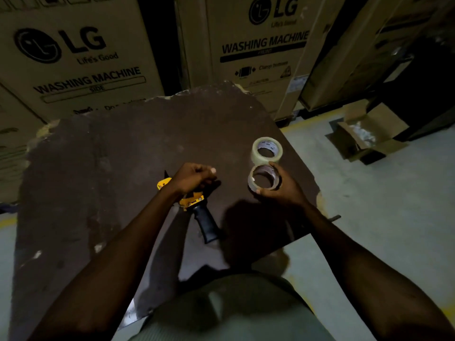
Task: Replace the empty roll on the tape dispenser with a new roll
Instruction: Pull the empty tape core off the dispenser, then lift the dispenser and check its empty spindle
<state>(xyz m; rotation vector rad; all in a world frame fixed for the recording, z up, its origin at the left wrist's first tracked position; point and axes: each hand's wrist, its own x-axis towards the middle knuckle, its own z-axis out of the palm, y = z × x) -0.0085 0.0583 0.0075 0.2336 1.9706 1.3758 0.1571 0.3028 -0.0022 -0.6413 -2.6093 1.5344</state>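
The tape dispenser (194,205), yellow-bodied with a black pistol handle, lies on its side on the dark, worn surface (103,168), its handle pointing back toward the person. The left hand (194,177) is closed over the dispenser's front end, so the hub is hidden and whether it is bare cannot be seen from here. Just to the right, the right hand (283,187) holds the empty roll (264,179), a thin-walled ring with only a film of tape on its core, the fingers wrapped round its outer edge and lifting it slightly off the surface. Just beyond it, near the surface's right edge, the new roll (267,150) lies flat, thick with clear tape and untouched. By the look of it the first half is done: the spent core seems to be off the dispenser. What remains is to put the core aside, take up the full roll, seat it on the hub and thread the tape end through to the blade. Further out stand cardboard washing-machine boxes (78,57) and, on the floor at right, an open carton (366,134).
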